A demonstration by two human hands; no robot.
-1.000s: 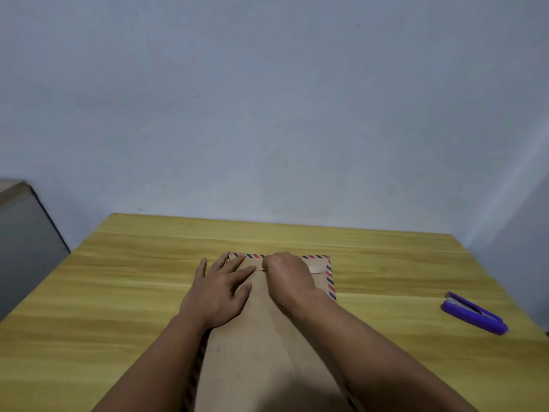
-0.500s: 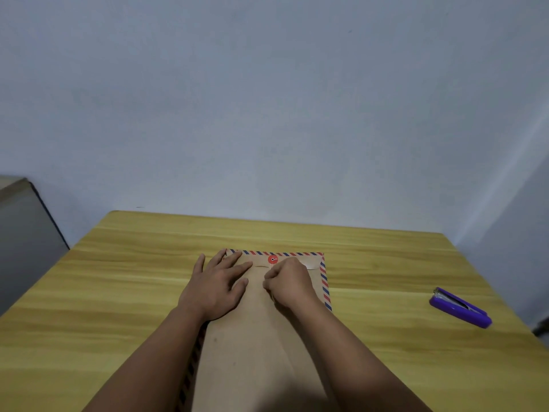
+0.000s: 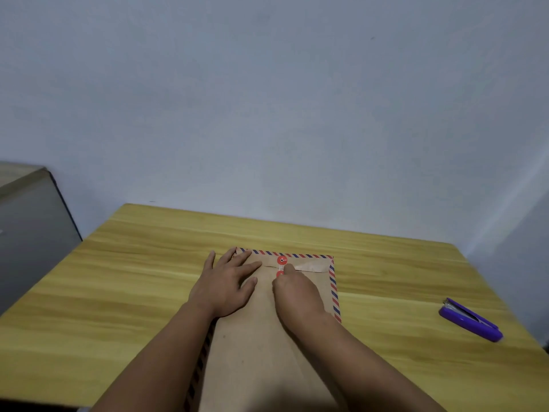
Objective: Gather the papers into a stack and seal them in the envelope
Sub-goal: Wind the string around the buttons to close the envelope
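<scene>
Both forearms reach forward from the near edge of the table, bare to as far as can be seen, and converge toward its middle. The left hand point(image 3: 225, 285) lies palm down and flat, fingers spread and pointing to the far edge, the thumb angled out to the right. The right hand point(image 3: 297, 291) sits just beside it, close but apart, curled into a loose fist with the knuckles up (its fingertips are tucked under and hidden from here). Only its thumb tip shows at the front, pinched against the forefinger. The right wrist is bent slightly inward, the left wrist straight in line with its forearm.
</scene>
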